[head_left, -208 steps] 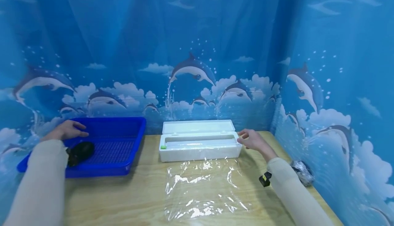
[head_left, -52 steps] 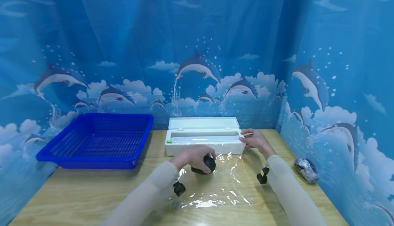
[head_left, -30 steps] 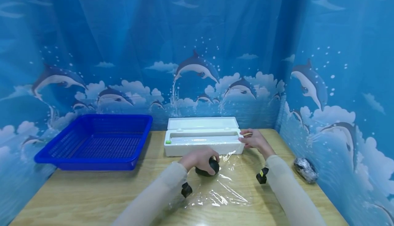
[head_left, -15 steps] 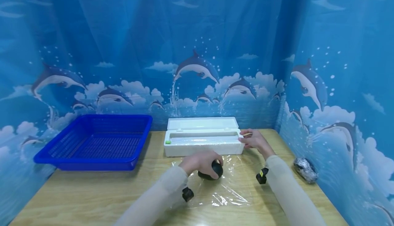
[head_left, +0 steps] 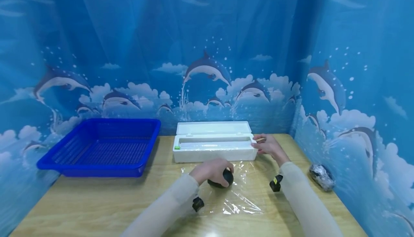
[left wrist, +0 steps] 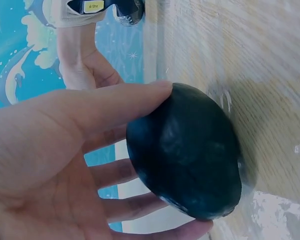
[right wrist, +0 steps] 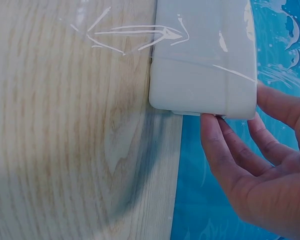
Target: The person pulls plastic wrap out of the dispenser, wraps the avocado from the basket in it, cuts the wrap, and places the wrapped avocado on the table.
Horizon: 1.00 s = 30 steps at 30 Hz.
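Observation:
My left hand (head_left: 211, 171) grips a dark, glossy, oval avocado (left wrist: 187, 150), thumb on one side and fingers round the other. It sits low over a sheet of clear cling film (head_left: 242, 203) that runs from the dispenser down over the table. Behind it is the white cling film dispenser (head_left: 215, 155), its lid (head_left: 213, 127) raised at the back and a small green cutter tab (head_left: 176, 147) at the left end. My right hand (head_left: 269, 147) holds the dispenser's right end; in the right wrist view, the thumb touches one edge and fingertips press the end.
A blue plastic basket (head_left: 142, 158) with a perforated floor stands at the left of the wooden table (head_left: 81, 204). A foil-wrapped lump (head_left: 322, 177) lies by the right edge. A blue dolphin-print curtain (head_left: 145, 50) encloses the back and sides.
The avocado has gone from the basket onto the film with my left hand. Over the last second or so it shifted slightly right and nearer, and the film creased. My right hand stays at the dispenser.

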Each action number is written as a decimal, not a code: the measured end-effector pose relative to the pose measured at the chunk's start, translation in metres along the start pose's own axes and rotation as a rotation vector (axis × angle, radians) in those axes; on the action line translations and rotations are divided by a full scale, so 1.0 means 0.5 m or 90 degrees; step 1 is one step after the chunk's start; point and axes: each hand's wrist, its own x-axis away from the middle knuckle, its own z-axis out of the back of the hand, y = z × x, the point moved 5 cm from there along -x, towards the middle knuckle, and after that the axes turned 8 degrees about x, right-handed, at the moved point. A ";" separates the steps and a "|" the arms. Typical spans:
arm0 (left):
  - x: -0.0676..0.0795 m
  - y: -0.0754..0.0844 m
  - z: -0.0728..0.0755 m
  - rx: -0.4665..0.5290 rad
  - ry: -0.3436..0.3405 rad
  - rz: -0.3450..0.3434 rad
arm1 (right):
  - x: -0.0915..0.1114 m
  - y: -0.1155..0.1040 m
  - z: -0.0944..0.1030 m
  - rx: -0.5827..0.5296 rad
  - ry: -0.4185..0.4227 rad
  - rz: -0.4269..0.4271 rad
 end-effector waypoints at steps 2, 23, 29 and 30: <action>0.000 -0.001 0.002 0.003 0.002 0.002 | -0.003 -0.001 0.001 0.003 0.004 0.000; 0.036 -0.037 0.010 0.090 0.055 0.000 | 0.005 -0.005 -0.005 0.003 0.010 0.019; 0.089 -0.063 0.024 0.161 0.122 -0.024 | 0.020 -0.002 -0.008 0.013 0.022 0.069; 0.100 -0.067 0.028 0.170 0.127 -0.026 | 0.026 -0.001 -0.007 0.015 0.026 0.076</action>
